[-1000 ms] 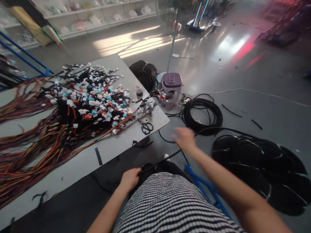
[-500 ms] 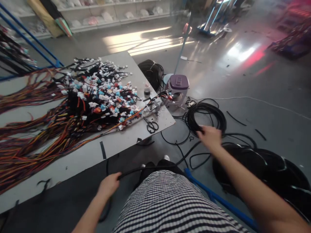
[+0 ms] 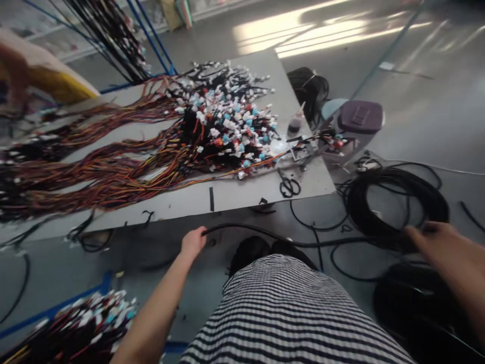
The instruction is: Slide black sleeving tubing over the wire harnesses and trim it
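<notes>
My left hand (image 3: 192, 242) is closed around the end of a black cable (image 3: 246, 231), just below the front edge of the grey table (image 3: 242, 194). That cable runs right across the floor toward a coil of black cable (image 3: 394, 202). My right hand (image 3: 435, 237) rests on the near edge of the coil, fingers curled over the cable there. A striped garment (image 3: 288, 313) fills the lower middle of the view.
A heap of orange and black wire harnesses with white and blue connectors (image 3: 227, 121) covers the table. Scissors (image 3: 288, 186) lie near its front right corner. A purple-lidded container (image 3: 359, 119) stands on the floor beside it. More black coils (image 3: 420, 308) lie at lower right, and another harness bundle (image 3: 76, 323) at lower left.
The view swung left and down. My left hand rose toward the table edge with the cable end. My right hand stayed at the coil, now seen further right.
</notes>
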A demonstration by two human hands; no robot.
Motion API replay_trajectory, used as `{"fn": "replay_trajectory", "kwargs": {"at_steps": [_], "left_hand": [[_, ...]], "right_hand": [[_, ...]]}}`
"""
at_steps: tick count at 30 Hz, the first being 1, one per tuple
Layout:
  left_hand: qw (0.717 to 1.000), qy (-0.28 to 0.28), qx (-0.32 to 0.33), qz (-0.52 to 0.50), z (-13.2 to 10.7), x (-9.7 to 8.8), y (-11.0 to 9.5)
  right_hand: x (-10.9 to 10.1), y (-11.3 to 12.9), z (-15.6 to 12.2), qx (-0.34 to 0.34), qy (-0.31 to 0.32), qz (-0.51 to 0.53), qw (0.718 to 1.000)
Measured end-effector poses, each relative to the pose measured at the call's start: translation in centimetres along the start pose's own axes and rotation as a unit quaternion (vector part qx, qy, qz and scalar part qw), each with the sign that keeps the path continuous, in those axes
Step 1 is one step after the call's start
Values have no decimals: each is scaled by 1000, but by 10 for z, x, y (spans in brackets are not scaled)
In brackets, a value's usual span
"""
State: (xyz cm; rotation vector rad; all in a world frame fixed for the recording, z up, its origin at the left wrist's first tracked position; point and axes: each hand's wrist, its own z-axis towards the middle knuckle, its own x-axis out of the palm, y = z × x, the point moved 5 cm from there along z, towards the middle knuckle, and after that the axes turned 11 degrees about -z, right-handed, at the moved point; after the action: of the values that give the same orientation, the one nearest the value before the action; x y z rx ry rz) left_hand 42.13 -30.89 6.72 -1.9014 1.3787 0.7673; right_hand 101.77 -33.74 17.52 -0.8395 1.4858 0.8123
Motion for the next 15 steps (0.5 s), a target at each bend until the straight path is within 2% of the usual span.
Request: {"fn": "replay_trajectory", "kwargs": {"at_steps": [1,2,3,5,6,7,8,9,11,12,13,14,15], "left_hand": [[999,31,43,11,-4,10,-30],[992,70,103,17,-8,21,-68],[983,97,155,11,-13,31,-108],[966,100,235,-38,-20,39,-171],[960,86,256,-66,-22,37,-187],[959,70,260,-86,-22,33,-189],[964,57,243,-94,-20,27,-179],[972,50,210,-90,-17,21,-160],[989,52,124,-60,-8,9,-108],[993,54,91,-45,-5,4,-87],[995,57,80,-32,-2,1,-74],[994,61,90,-24,-1,0,-71],[991,66,117,-20,-1,0,-78]], "right_hand": [[12,25,-6,-16,-22,-22,999],[28,62,-18,-63,-22,-13,998],[44,108,-35,-153,-2,34,988],[74,185,-71,-256,113,135,951],[85,211,-86,-288,180,168,925],[92,223,-94,-293,224,176,913],[96,222,-95,-279,249,159,914],[96,210,-89,-252,252,122,926],[89,174,-69,-193,219,32,956],[85,160,-62,-178,209,2,962],[82,154,-59,-172,213,-9,962],[82,157,-62,-176,234,1,956],[82,168,-70,-188,263,33,946]]}}
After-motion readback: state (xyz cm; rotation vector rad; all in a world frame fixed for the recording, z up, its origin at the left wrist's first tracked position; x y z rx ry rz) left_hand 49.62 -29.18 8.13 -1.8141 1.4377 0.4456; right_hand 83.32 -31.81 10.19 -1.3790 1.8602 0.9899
